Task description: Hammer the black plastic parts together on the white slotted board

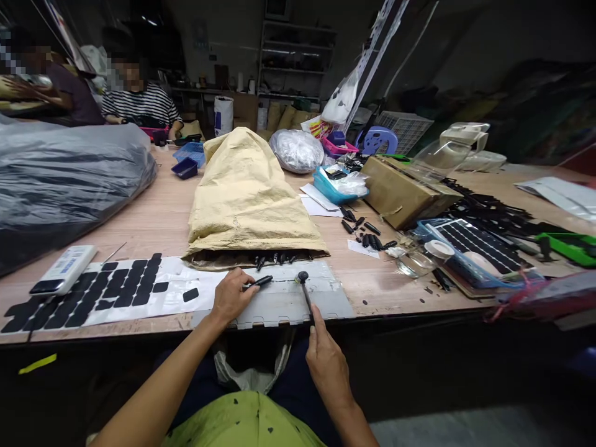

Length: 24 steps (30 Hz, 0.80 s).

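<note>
A: What does the left hand (233,297) have hold of?

B: A slim black piece (263,281), pinched near one end between thumb and fingers. The rest of it points out to the right, over the grey board (333,304) at the table's front edge.

A: And the right hand (329,360)?

B: Its fingers are wrapped around the handle of a hammer-like tool (306,295). The handle leans away from the person, and the round dark head is over the board, just to the right of the black piece. I can't tell whether the head touches the board.

A: What's right beyond the hands?

B: A tan paper sack (256,198), lying with its mouth toward the person. More black parts (274,257) show at the opening.

A: On the left?

B: A white sheet (177,292) bearing rows of black rounded pads, with a white box-shaped device (65,270) beside them. Farther back is a big, dark-filled plastic bag (69,186).

A: To the right?

B: A loose group of black handle-like pieces (370,241), then a blue tray (423,233) with another sheet of black pads in it. Behind the group are a teal basket (342,197) and a brown carton (395,192).

A: Anyone else?

B: Across the table, a person in a striped top (144,102); another sits farther left.
</note>
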Each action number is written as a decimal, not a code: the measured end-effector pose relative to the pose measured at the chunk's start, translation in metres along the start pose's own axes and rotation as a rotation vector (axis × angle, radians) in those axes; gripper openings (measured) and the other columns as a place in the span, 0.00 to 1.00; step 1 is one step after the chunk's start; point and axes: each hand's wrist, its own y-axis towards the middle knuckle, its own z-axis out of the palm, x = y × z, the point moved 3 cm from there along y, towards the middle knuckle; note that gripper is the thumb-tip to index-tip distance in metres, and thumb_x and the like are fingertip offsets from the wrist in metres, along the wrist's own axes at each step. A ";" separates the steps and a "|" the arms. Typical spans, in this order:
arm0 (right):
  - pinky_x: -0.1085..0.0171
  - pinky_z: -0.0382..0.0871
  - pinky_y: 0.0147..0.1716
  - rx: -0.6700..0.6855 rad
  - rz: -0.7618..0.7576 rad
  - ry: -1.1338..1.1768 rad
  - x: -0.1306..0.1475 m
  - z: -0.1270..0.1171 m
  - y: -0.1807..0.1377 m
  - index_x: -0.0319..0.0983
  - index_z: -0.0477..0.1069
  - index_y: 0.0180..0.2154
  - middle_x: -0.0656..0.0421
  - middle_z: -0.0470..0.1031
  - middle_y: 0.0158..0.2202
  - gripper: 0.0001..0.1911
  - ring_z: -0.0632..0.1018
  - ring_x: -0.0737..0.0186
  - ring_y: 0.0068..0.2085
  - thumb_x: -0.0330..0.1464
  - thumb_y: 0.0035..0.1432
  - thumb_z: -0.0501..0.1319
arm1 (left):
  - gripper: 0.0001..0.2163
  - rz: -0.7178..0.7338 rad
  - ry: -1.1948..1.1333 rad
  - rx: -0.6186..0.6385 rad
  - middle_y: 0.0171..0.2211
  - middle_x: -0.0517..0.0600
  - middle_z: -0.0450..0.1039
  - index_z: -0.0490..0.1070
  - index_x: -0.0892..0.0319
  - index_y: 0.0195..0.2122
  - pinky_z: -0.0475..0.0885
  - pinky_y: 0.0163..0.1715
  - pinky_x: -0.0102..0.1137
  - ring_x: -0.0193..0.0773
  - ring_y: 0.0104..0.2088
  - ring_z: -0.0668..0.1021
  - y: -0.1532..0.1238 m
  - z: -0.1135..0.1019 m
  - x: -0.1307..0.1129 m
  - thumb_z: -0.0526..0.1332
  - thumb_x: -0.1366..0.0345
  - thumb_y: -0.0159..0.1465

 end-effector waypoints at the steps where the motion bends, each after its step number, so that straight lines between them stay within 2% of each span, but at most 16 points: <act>1: 0.64 0.73 0.35 0.004 -0.001 0.006 0.000 0.000 0.000 0.46 0.54 0.67 0.56 0.75 0.55 0.28 0.81 0.56 0.44 0.33 0.68 0.44 | 0.04 0.010 0.007 0.017 0.35 0.47 0.73 0.77 0.56 0.35 0.67 0.35 0.31 0.37 0.37 0.74 -0.005 0.002 0.001 0.64 0.63 0.61; 6: 0.65 0.72 0.35 -0.018 -0.003 0.024 0.001 -0.002 0.000 0.45 0.55 0.67 0.54 0.76 0.53 0.28 0.81 0.56 0.43 0.34 0.67 0.44 | 0.09 0.052 0.049 0.031 0.36 0.48 0.75 0.77 0.55 0.40 0.66 0.41 0.35 0.41 0.40 0.73 -0.009 0.011 -0.002 0.67 0.63 0.58; 9: 0.65 0.72 0.34 -0.021 -0.009 0.045 0.000 -0.004 0.002 0.46 0.57 0.66 0.54 0.76 0.53 0.28 0.81 0.57 0.42 0.35 0.67 0.44 | 0.08 0.039 0.055 0.034 0.35 0.47 0.75 0.78 0.53 0.40 0.64 0.42 0.36 0.42 0.40 0.72 -0.003 0.016 -0.003 0.67 0.62 0.59; 16: 0.68 0.73 0.35 -0.025 -0.119 0.259 0.003 -0.010 -0.003 0.40 0.62 0.64 0.54 0.81 0.40 0.28 0.80 0.60 0.38 0.39 0.67 0.46 | 0.10 0.067 0.055 0.048 0.36 0.48 0.74 0.80 0.51 0.43 0.64 0.42 0.36 0.41 0.41 0.72 -0.001 0.021 0.001 0.65 0.61 0.61; 20: 0.67 0.75 0.40 -0.048 -0.226 0.301 0.017 -0.008 -0.011 0.41 0.62 0.64 0.54 0.79 0.47 0.26 0.80 0.61 0.44 0.38 0.67 0.47 | 0.11 0.075 0.074 0.059 0.37 0.48 0.74 0.79 0.51 0.44 0.63 0.42 0.36 0.41 0.41 0.71 -0.001 0.022 0.002 0.65 0.60 0.62; 24: 0.66 0.72 0.52 -0.044 -0.341 0.329 0.025 -0.003 -0.014 0.42 0.60 0.65 0.54 0.70 0.60 0.26 0.75 0.61 0.56 0.35 0.68 0.47 | 0.11 0.080 0.080 0.067 0.37 0.47 0.74 0.79 0.50 0.45 0.63 0.42 0.37 0.41 0.41 0.71 -0.001 0.021 0.002 0.64 0.59 0.62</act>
